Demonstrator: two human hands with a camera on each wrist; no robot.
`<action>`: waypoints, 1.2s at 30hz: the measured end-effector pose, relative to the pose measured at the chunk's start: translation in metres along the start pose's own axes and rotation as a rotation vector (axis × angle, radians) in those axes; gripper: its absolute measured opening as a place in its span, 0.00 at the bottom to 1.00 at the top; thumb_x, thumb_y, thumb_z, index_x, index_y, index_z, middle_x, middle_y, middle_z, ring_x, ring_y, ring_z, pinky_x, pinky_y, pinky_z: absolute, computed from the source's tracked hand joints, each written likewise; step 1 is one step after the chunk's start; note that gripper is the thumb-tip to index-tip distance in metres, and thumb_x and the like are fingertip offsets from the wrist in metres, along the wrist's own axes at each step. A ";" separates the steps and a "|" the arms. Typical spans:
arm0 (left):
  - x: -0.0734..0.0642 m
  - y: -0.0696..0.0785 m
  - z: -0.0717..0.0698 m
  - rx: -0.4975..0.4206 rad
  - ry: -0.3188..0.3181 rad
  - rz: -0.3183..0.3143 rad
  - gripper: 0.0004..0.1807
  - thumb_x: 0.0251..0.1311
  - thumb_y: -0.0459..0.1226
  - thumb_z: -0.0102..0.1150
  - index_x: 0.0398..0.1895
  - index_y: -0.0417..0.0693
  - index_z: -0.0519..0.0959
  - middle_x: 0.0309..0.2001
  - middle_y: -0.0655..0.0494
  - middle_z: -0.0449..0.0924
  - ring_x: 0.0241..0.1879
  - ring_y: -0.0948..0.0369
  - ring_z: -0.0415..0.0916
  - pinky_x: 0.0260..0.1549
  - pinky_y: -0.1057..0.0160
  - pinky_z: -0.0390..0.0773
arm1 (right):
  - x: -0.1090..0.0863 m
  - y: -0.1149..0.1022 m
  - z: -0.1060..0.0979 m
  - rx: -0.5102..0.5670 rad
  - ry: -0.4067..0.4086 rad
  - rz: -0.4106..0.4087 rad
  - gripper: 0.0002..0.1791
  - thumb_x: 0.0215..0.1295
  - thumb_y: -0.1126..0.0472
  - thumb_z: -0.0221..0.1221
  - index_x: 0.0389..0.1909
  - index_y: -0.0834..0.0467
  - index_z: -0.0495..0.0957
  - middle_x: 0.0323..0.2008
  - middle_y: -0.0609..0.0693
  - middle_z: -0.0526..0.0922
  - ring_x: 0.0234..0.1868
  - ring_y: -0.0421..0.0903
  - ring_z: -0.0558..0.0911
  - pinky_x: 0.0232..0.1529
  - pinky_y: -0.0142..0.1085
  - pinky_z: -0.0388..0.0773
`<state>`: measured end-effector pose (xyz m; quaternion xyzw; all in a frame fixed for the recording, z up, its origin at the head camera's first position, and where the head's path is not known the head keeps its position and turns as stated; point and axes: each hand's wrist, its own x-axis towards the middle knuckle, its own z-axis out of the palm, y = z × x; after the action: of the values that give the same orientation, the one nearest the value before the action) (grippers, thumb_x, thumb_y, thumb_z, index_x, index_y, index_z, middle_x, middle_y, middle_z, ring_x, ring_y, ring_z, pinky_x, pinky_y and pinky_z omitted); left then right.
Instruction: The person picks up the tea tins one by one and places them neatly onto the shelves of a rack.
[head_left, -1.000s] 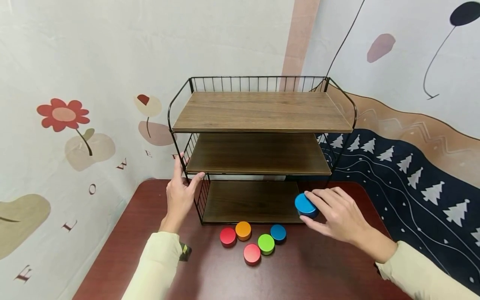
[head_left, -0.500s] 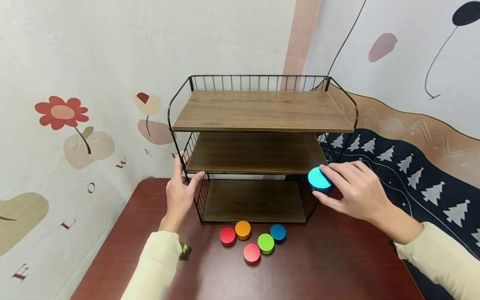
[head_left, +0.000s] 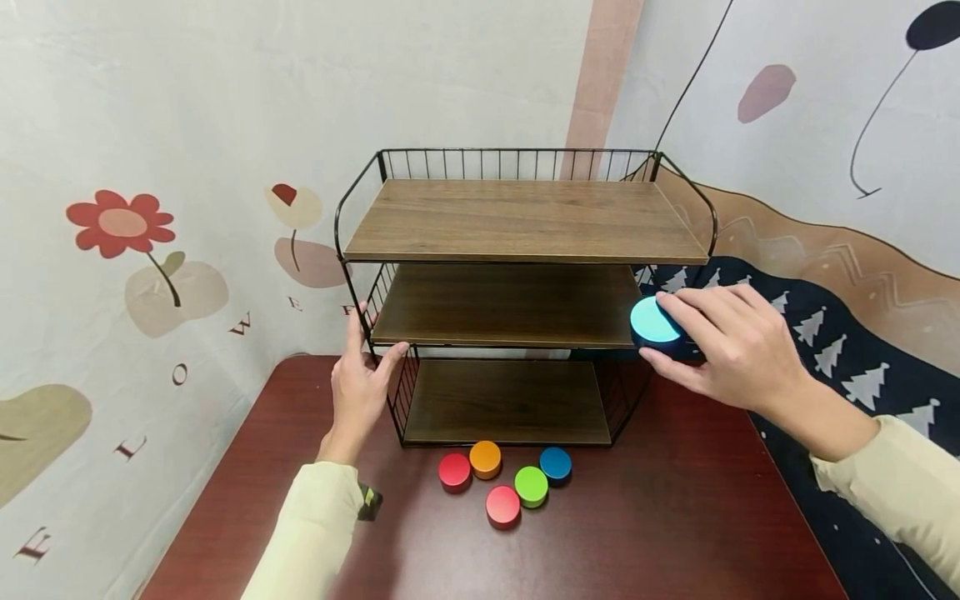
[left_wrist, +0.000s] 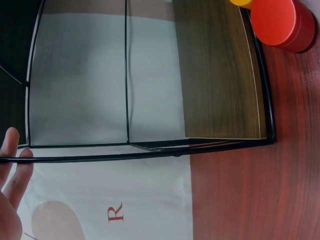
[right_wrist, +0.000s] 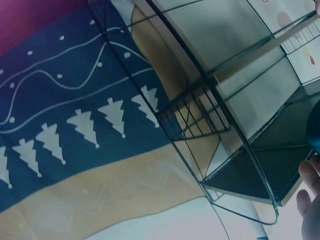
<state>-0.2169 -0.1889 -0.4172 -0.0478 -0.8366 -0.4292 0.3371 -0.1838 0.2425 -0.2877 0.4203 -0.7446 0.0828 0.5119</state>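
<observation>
Higher and further right than before, the blue disc [head_left: 655, 322] is pinched in the right hand [head_left: 731, 354], overlapping the middle shelf's [head_left: 510, 304] right front corner in the head view; whether they touch is unclear. Across the rack [head_left: 525, 221], the left hand [head_left: 358, 400], spread wide, rests against the left post [head_left: 352, 287].

head view downward, wrists nearer (rack [head_left: 517, 303] shared)

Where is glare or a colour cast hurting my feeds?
Head: glare washes the top of the blue disc in the right hand pale cyan. Left wrist: red disc shows no strong glare. Right wrist: pinkish-purple haze upper left, bluish cast.
</observation>
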 end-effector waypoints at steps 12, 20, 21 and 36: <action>-0.002 0.002 -0.004 -0.004 -0.009 -0.022 0.46 0.60 0.45 0.70 0.79 0.66 0.55 0.64 0.58 0.77 0.19 0.58 0.69 0.30 0.64 0.65 | 0.028 0.013 -0.009 -0.043 0.072 0.058 0.35 0.65 0.36 0.55 0.45 0.66 0.84 0.37 0.64 0.85 0.34 0.64 0.81 0.33 0.57 0.71; -0.001 0.001 -0.004 -0.015 -0.009 -0.019 0.46 0.60 0.44 0.70 0.78 0.68 0.56 0.63 0.57 0.76 0.23 0.55 0.69 0.33 0.59 0.66 | 0.037 0.029 -0.006 -0.082 0.100 0.139 0.36 0.66 0.34 0.54 0.47 0.65 0.84 0.39 0.64 0.84 0.36 0.65 0.80 0.35 0.59 0.71; -0.001 0.001 -0.004 -0.018 -0.010 -0.019 0.46 0.60 0.44 0.70 0.78 0.68 0.56 0.64 0.56 0.76 0.23 0.54 0.70 0.33 0.58 0.66 | 0.038 0.031 -0.005 -0.088 0.099 0.145 0.36 0.66 0.34 0.54 0.48 0.65 0.84 0.39 0.65 0.84 0.37 0.65 0.80 0.35 0.59 0.71; -0.001 0.001 -0.003 -0.019 -0.017 -0.023 0.45 0.60 0.45 0.69 0.78 0.68 0.56 0.63 0.56 0.76 0.24 0.53 0.71 0.34 0.55 0.68 | 0.040 0.051 0.007 -0.123 0.045 0.236 0.38 0.68 0.33 0.52 0.51 0.66 0.82 0.45 0.66 0.84 0.45 0.66 0.79 0.40 0.59 0.65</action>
<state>-0.2142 -0.1903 -0.4163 -0.0453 -0.8360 -0.4403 0.3244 -0.2294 0.2491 -0.2419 0.2954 -0.7811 0.1059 0.5399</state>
